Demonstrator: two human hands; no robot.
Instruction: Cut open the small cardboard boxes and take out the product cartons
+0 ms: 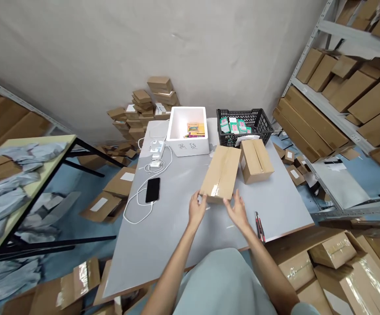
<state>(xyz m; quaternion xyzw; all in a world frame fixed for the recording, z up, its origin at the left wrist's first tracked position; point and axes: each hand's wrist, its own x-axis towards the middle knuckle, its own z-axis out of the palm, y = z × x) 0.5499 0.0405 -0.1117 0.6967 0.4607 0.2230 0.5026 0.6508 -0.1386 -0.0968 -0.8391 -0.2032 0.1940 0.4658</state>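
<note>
A long cardboard box (221,171), taped shut along its top, is in front of me on the grey table. My left hand (197,209) grips its near left corner, thumb and fingers against the cardboard. At the near right corner, my right hand (237,211) holds it the same way. Whether the near end is lifted off the table I cannot tell. A second, shorter cardboard box (257,161) stands just to the right, close beside the long one. Right of my right hand lie red-and-black box cutters (259,226).
A white foam box (190,147) with colourful packs and a black crate (231,139) with green-and-white packs stand at the back. On the left lie a phone (152,190), white cables and a power strip (157,149). Shelves and cartons (330,249) flank the table (176,223).
</note>
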